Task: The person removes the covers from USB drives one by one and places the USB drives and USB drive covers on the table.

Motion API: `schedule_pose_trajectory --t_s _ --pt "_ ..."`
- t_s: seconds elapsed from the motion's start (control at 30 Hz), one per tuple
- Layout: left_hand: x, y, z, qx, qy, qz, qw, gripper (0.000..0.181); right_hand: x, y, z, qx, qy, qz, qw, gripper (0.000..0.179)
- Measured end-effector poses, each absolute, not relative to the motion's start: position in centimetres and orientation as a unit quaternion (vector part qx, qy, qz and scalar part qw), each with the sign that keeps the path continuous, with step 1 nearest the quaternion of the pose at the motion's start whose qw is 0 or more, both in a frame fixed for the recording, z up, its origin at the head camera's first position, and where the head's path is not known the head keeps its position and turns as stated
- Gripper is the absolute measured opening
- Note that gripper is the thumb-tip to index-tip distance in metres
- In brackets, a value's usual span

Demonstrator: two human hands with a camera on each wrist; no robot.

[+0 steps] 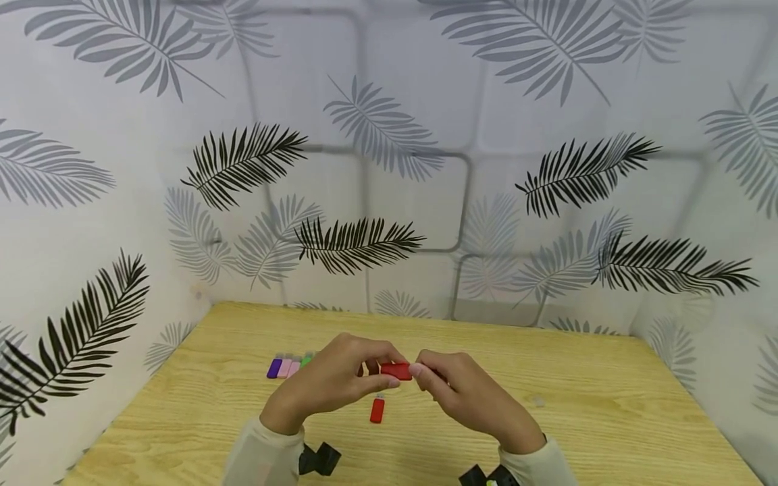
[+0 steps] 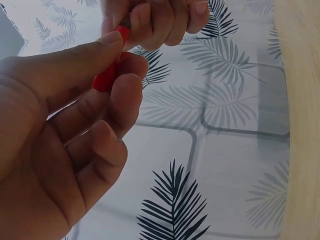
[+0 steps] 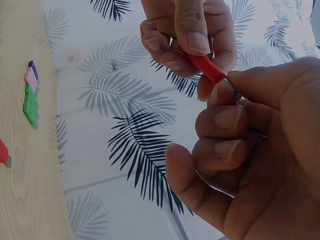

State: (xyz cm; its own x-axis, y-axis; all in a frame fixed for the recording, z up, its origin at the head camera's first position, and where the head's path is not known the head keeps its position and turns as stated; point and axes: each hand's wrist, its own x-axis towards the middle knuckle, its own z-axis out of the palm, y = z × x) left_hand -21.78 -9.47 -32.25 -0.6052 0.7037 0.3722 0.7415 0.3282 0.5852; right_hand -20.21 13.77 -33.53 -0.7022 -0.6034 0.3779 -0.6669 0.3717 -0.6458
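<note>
A red USB flash drive (image 1: 396,370) is held above the table between the two hands. My left hand (image 1: 340,371) pinches its red body between thumb and fingers, plainly seen in the left wrist view. At the drive's other end, the thumb and forefinger of my right hand (image 1: 464,391) pinch the tip. In the right wrist view a clear, shiny end piece (image 3: 241,101) shows among the right fingers; whether it is a cap or the plug, I cannot tell. Below the hands lies a second red USB flash drive (image 1: 377,410), its metal plug pointing away.
Purple (image 1: 275,368), pink (image 1: 284,368) and green (image 1: 306,359) USB drives lie side by side at the left, partly behind the left hand. A small clear piece (image 1: 539,401) is on the wooden table (image 1: 608,418) at the right. Leaf-patterned white cloth (image 1: 413,196) stands behind.
</note>
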Motion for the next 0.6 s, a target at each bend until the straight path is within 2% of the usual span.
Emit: schedule_pose_trajectory --t_s 0.37,0.5,0.6 --pt "-21.6 -8.8 -32.6 -0.426 -0.809 -0.405 0.018 0.008 -20.3 13.6 -33.4 0.347 -0.818 0.443 0.121 0.010" --pt "-21.5 -8.5 -32.7 -0.409 -0.816 -0.408 0.014 0.004 -20.3 13.6 -33.4 0.343 -0.810 0.456 0.133 0.003" --pt "-21.5 -8.3 -32.8 -0.398 -0.826 -0.397 0.026 0.004 -20.3 13.6 -33.5 0.343 -0.810 0.456 0.134 0.004"
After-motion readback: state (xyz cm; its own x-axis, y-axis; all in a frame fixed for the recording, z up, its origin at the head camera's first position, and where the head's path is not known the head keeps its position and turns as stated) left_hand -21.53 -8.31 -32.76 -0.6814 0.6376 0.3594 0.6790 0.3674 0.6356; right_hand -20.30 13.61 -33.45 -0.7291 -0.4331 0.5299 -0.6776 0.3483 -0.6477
